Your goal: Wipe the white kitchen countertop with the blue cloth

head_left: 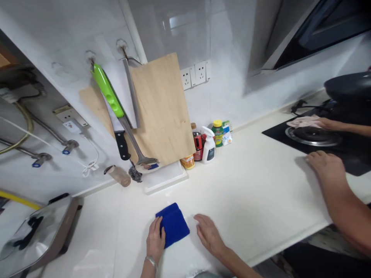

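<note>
A folded blue cloth (174, 227) lies flat on the white countertop in front of me. On its left edge rests my left hand (155, 241), fingers stretched out and thumb a little apart, pressing on the cloth rather than wrapped round it. My right hand (210, 234) is just right of the cloth, apart from it, with its fingers extended and nothing in them. A bracelet shows on my left wrist.
At right, another person's hand (326, 166) leans on the counter; a hand with a pale rag (304, 121) is over the stove (356, 154). Cutting boards (162, 104), a knife and a spatula hang ahead. A spray bottle (208, 148) stands behind; a lidded electric pan (43, 231) sits left.
</note>
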The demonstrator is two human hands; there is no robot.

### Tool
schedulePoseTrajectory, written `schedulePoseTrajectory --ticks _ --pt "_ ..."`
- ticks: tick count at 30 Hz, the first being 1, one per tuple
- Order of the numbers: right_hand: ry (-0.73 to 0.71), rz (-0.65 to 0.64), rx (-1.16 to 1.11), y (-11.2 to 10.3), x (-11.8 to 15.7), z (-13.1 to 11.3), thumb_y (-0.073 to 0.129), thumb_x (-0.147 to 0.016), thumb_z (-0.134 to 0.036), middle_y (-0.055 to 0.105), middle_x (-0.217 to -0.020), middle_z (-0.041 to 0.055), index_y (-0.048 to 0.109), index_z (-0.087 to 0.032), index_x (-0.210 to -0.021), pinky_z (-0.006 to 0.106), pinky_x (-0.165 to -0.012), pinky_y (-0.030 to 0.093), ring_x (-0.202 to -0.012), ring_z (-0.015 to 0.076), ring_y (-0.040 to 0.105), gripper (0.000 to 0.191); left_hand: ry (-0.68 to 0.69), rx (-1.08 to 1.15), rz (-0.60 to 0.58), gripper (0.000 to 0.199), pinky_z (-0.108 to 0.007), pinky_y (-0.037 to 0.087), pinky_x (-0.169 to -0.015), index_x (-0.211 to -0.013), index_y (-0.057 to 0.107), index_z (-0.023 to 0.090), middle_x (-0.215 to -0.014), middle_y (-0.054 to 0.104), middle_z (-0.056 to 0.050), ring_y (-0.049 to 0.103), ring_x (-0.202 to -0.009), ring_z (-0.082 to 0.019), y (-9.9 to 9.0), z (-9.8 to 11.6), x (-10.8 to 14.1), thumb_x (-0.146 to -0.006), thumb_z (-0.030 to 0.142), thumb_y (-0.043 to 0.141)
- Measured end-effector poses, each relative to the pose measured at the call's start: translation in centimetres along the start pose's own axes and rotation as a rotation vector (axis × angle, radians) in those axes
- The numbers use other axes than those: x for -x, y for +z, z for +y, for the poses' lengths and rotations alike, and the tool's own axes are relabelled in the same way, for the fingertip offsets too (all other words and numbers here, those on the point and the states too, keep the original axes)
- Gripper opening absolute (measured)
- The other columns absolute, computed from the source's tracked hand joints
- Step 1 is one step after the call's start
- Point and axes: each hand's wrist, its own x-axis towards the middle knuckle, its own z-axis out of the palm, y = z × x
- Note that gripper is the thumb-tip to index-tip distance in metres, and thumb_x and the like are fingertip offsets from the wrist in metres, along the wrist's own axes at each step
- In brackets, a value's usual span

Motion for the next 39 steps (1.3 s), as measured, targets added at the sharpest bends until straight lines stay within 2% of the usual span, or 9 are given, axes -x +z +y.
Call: schedulePoseTrajectory --ticks 5,10,14,17,21,26,29,34,39 --pt "-0.141 -0.086 0.016 3.7 -5.1 -2.5 0.039 -0.089 -0.014 0.060 -0.130 0.0108 0.048 -0.021 -0.136 0.044 -0.099 0.049 -0.120 0.0236 0.053 0.048 -0.055 0.002 -0.056 0.044 -0.043 0.049 -0.105 -0.129 0.058 0.020 -0.126 0.063 -0.011 0.057 -0.121 -0.022 -1.3 0.2 -0.8 -0.091 0.031 0.039" --pt "-0.161 -0.141 0.098 6.4 -6.6 -3.4 0.044 -0.083 -0.012 0.063 -0.124 0.0110 0.052 -0.017 -0.132 0.043 -0.098 0.046 -0.118 0.0260 0.051 0.050 -0.094 0.073 -0.108 0.033 -0.038 0.056 -0.087 -0.112 0.062 0.023 -0.109 0.065 -0.008 0.064 -0.100 -0.020 -2.6 0.8 -1.1 -0.088 0.030 0.041" --pt "-0.128 -0.125 0.096 7.0 -6.5 -3.5 0.045 -0.082 -0.011 0.063 -0.110 0.0122 0.058 -0.015 -0.122 0.042 -0.092 0.045 -0.106 0.0249 0.053 0.042 -0.048 0.118 -0.123 0.023 -0.037 0.054 -0.089 -0.099 0.062 0.024 -0.101 0.067 -0.006 0.064 -0.099 -0.020 -3.0 0.8 -1.1 -0.087 0.028 0.043" --pt "-0.107 -0.104 0.084 6.9 -6.3 -3.7 0.044 -0.084 -0.011 0.061 -0.095 0.0083 0.064 -0.018 -0.100 0.040 -0.089 0.044 -0.094 0.0219 0.052 0.026 -0.032 0.139 -0.141 0.025 -0.038 0.055 -0.087 -0.099 0.063 0.024 -0.094 0.070 -0.005 0.067 -0.091 -0.020 -3.4 0.2 -1.2 -0.090 0.035 0.042" --pt "-0.108 -0.065 0.078 6.5 -7.0 -4.0 0.045 -0.085 -0.012 0.060 -0.099 0.0075 0.062 -0.019 -0.091 0.039 -0.092 0.043 -0.096 0.0201 0.052 0.019 -0.019 0.248 -0.124 0.032 -0.036 0.056 -0.083 -0.101 0.064 0.025 -0.094 0.072 -0.005 0.068 -0.082 -0.019 -4.0 -0.3 -2.1 -0.091 0.047 0.044" --pt "-0.057 -0.023 0.106 7.0 -10.0 -3.9 0.043 -0.088 -0.015 0.063 -0.108 0.0101 0.060 -0.018 -0.103 0.043 -0.098 0.043 -0.104 0.0214 0.054 0.023 -0.113 0.356 -0.064 0.040 -0.038 0.056 -0.087 -0.104 0.066 0.024 -0.102 0.073 -0.006 0.069 -0.091 -0.021 -3.2 -0.5 -4.4 -0.088 0.055 0.047" --pt "-0.044 -0.015 0.140 7.4 -10.8 -4.6 0.041 -0.090 -0.016 0.061 -0.126 0.0142 0.058 -0.015 -0.118 0.049 -0.107 0.038 -0.122 0.0256 0.049 0.033 -0.159 0.334 -0.032 0.048 -0.043 0.056 -0.090 -0.106 0.066 0.021 -0.106 0.072 -0.009 0.068 -0.097 -0.024 -2.1 -1.5 -5.5 -0.086 0.059 0.045" --pt "-0.313 -0.326 0.132 7.0 -9.5 -7.3 0.042 -0.095 -0.038 0.045 -0.150 0.0080 0.043 -0.018 -0.143 0.050 -0.121 0.018 -0.146 0.0273 0.024 0.052 -0.059 0.105 0.083 0.062 -0.051 0.042 -0.110 -0.123 0.059 0.015 -0.131 0.060 -0.017 0.053 -0.127 -0.030 -0.8 -5.3 -6.8 -0.086 0.060 0.038" --pt "-0.236 -0.464 0.022 6.4 -8.7 -7.3 0.033 -0.098 -0.045 0.032 -0.159 0.0030 0.032 -0.025 -0.150 0.053 -0.123 0.011 -0.149 0.0262 0.016 0.056 -0.142 -0.174 0.146 0.070 -0.062 0.027 -0.115 -0.136 0.049 0.009 -0.149 0.045 -0.022 0.030 -0.144 -0.038 0.5 -8.0 -7.5 -0.090 0.056 0.026"
